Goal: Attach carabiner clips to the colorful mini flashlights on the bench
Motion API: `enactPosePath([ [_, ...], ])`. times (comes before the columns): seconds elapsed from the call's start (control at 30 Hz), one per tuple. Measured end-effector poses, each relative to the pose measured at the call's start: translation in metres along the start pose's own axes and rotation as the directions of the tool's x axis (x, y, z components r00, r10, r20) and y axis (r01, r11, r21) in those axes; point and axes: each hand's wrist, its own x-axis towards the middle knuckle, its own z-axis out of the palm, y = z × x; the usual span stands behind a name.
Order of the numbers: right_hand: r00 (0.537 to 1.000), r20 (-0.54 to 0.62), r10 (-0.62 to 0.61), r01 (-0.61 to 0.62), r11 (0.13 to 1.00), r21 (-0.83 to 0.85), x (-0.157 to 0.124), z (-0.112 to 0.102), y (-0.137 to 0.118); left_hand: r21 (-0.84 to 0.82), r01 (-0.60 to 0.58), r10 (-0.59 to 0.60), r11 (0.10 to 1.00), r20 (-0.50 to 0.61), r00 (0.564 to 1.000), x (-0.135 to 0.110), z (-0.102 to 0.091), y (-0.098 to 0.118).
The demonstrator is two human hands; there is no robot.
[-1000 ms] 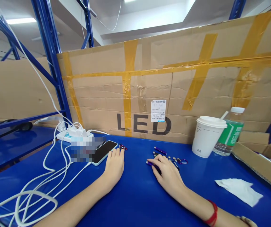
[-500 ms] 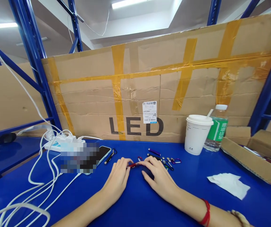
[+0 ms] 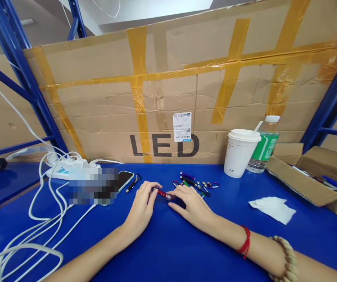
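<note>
A big cardboard wall (image 3: 186, 90) with the letters LED stands at the back of the blue worktop (image 3: 186, 250). White cables (image 3: 39, 219) loop on the left. An open box (image 3: 309, 184) sits at the far right. Near it stand 1 cup (image 3: 240, 154) and 1 bottle (image 3: 264, 149), just beside each other, and a tissue (image 3: 271, 208) lies in front of them. A phone (image 3: 124, 180) lies left of the middle, with 1 black light (image 3: 132, 183) just beside it. A small pile of lights (image 3: 194, 183) lies behind the right hand (image 3: 190, 203). The red light (image 3: 162, 193) is in the middle, between the 2 hands. It lies sideways, long way from left to right. The left hand (image 3: 140, 207) has its fingers pinched on the left end. The right hand's fingers are close together and touch the right end, but I cannot tell if they grip it. Both hands are just as near, 1 at each end.
</note>
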Motion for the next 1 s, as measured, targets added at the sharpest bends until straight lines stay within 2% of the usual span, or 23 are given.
enactPosePath([
  [0.13,0.999,-0.023,0.037,-0.037,0.999,-0.002,-0.001,0.000,0.001,-0.029,0.045,-0.045,0.999,-0.009,0.999,0.002,-0.002,0.004],
  [0.3,0.994,-0.061,0.088,-0.089,0.996,-0.017,-0.001,-0.001,-0.002,-0.180,0.189,-0.205,0.965,-0.079,0.975,0.002,-0.004,0.005],
  [0.47,0.989,-0.104,0.101,-0.104,0.994,-0.028,-0.001,-0.003,-0.006,-0.398,0.258,-0.289,0.880,-0.017,0.957,0.004,0.000,-0.001],
  [0.63,0.967,-0.197,0.162,-0.155,0.986,0.054,0.008,-0.016,0.002,-0.536,0.338,-0.365,0.774,0.059,0.929,0.006,0.002,0.000],
  [0.7,0.964,-0.124,0.236,-0.226,0.970,0.087,0.013,-0.028,0.009,-0.565,0.375,-0.396,0.735,0.093,0.914,0.007,0.001,0.002],
  [0.77,0.966,-0.046,0.256,-0.254,0.966,0.053,0.016,-0.044,0.013,-0.600,0.389,-0.393,0.699,0.132,0.910,0.007,0.000,0.005],
  [0.83,0.969,0.111,0.219,-0.221,0.975,0.006,0.018,-0.057,0.015,-0.630,0.390,-0.370,0.672,0.171,0.913,0.007,-0.001,0.007],
  [0.9,0.950,0.260,0.173,-0.172,0.985,-0.028,0.017,-0.065,0.016,-0.651,0.396,-0.352,0.648,0.205,0.913,0.006,-0.001,0.008],
  [1.0,0.935,0.330,0.129,-0.098,0.989,-0.108,0.015,-0.063,0.018,-0.677,0.411,-0.330,0.610,0.254,0.909,0.006,0.000,0.009],
])
